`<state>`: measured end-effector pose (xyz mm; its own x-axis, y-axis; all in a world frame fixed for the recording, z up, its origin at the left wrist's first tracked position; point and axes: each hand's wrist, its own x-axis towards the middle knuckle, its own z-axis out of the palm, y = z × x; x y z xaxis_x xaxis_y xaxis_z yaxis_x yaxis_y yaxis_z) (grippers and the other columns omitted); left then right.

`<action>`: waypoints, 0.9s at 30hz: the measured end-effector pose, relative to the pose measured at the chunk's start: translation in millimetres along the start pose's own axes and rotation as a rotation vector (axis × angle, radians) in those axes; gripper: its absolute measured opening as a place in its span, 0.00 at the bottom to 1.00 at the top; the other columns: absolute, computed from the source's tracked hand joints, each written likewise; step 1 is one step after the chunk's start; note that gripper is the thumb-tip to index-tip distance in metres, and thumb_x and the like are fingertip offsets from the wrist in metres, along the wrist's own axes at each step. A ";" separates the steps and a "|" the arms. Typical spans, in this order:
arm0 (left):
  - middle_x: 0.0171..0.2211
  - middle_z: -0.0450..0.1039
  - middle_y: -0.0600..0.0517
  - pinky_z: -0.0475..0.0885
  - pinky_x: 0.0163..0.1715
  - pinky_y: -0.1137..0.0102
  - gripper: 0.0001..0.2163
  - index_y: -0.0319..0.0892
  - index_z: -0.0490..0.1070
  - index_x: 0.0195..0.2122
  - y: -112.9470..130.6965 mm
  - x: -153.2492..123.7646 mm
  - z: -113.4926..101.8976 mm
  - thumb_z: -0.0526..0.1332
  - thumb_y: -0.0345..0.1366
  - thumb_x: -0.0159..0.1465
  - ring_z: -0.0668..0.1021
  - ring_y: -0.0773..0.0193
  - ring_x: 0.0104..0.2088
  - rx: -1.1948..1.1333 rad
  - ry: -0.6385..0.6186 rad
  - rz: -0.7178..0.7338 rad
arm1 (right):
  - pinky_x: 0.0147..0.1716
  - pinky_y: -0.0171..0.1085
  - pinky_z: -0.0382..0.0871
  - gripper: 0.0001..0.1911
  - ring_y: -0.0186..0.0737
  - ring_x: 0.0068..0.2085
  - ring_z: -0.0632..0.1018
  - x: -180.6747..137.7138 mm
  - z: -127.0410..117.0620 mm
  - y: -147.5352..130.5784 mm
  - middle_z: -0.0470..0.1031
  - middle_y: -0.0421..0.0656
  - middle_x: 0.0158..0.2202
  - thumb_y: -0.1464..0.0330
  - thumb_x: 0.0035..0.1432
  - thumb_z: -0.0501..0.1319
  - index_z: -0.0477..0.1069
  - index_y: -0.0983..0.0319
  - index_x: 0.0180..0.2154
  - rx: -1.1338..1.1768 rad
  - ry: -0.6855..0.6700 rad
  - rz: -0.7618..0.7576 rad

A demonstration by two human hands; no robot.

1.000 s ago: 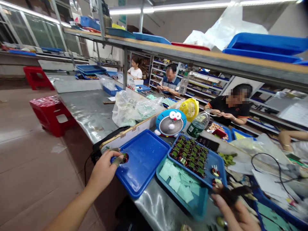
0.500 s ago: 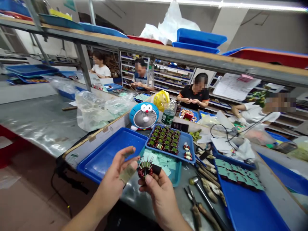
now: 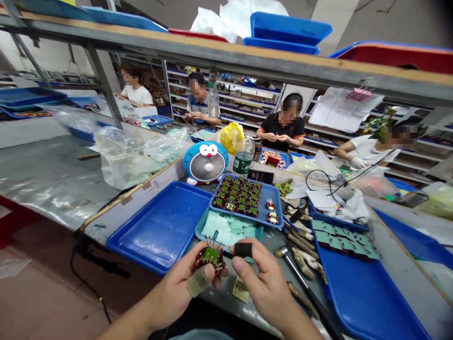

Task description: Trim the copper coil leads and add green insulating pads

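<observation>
My left hand (image 3: 186, 288) is closed around a small wound coil (image 3: 210, 257) with a green top and thin wire leads sticking up; its thumb wears a taped finger cot. My right hand (image 3: 264, 283) is close beside the coil, fingers curled, with a black sleeve on the index fingertip that touches or nearly touches the coil. Both hands hover over the front edge of the metal workbench (image 3: 53, 174). Just beyond them lie an empty blue tray (image 3: 159, 226), a teal tray of green paper squares (image 3: 226, 229) and a blue tray packed with similar coils (image 3: 244, 198).
Pliers and hand tools (image 3: 300, 264) lie right of my hands, with another blue tray (image 3: 364, 302) of green pieces. A blue cartoon desk fan (image 3: 205, 163), a yellow fan, a bottle and plastic bags stand behind. Several people work across the bench under an overhead shelf.
A second ago my left hand was reaching into the empty blue tray at the left. The coil has since passed from my right fingers into my left hand, and my view has swung right.
</observation>
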<state>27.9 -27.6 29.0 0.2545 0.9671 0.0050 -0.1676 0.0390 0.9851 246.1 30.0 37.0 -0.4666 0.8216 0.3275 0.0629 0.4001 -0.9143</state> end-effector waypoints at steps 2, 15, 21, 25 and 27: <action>0.40 0.73 0.49 0.70 0.42 0.69 0.23 0.43 0.71 0.55 -1.1 1.0 3.6 0.61 0.56 0.70 0.73 0.62 0.38 -0.029 -0.029 -0.009 | 0.46 0.36 0.69 0.08 0.41 0.44 0.77 8.8 -3.4 -9.1 0.77 0.44 0.42 0.64 0.71 0.60 0.77 0.59 0.42 -0.061 -0.044 -0.046; 0.33 0.77 0.47 0.70 0.30 0.72 0.28 0.40 0.70 0.44 -5.3 -8.0 4.4 0.63 0.63 0.63 0.75 0.64 0.29 -0.111 -0.027 -0.069 | 0.33 0.37 0.56 0.17 0.36 0.31 0.66 26.7 7.3 -27.6 0.66 0.39 0.30 0.63 0.73 0.54 0.60 0.60 0.30 -0.312 -0.243 -0.040; 0.30 0.75 0.50 0.63 0.25 0.75 0.24 0.41 0.69 0.42 -2.8 -12.7 0.0 0.65 0.59 0.66 0.69 0.68 0.26 -0.026 -0.038 -0.096 | 0.31 0.37 0.52 0.17 0.35 0.30 0.63 32.9 15.5 -32.4 0.62 0.37 0.28 0.66 0.71 0.56 0.56 0.59 0.28 -0.359 -0.247 -0.089; 0.30 0.73 0.49 0.67 0.25 0.74 0.25 0.40 0.72 0.44 -4.1 -11.1 0.9 0.64 0.60 0.66 0.75 0.64 0.30 -0.187 -0.009 -0.050 | 0.34 0.35 0.60 0.16 0.36 0.33 0.68 30.5 8.8 -29.5 0.68 0.39 0.30 0.62 0.72 0.57 0.66 0.60 0.31 -0.149 -0.292 0.029; 0.32 0.74 0.48 0.69 0.27 0.74 0.25 0.39 0.73 0.44 -5.6 -9.6 3.5 0.65 0.60 0.65 0.76 0.63 0.31 -0.286 0.004 -0.014 | 0.36 0.36 0.61 0.15 0.37 0.34 0.70 28.6 2.4 -30.6 0.70 0.40 0.32 0.61 0.72 0.57 0.69 0.61 0.33 -0.138 -0.313 0.026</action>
<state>29.7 -38.0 24.0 0.2546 0.9670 -0.0092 -0.4264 0.1208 0.8964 228.7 40.3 73.8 -0.7101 0.6764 0.1957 0.1869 0.4490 -0.8737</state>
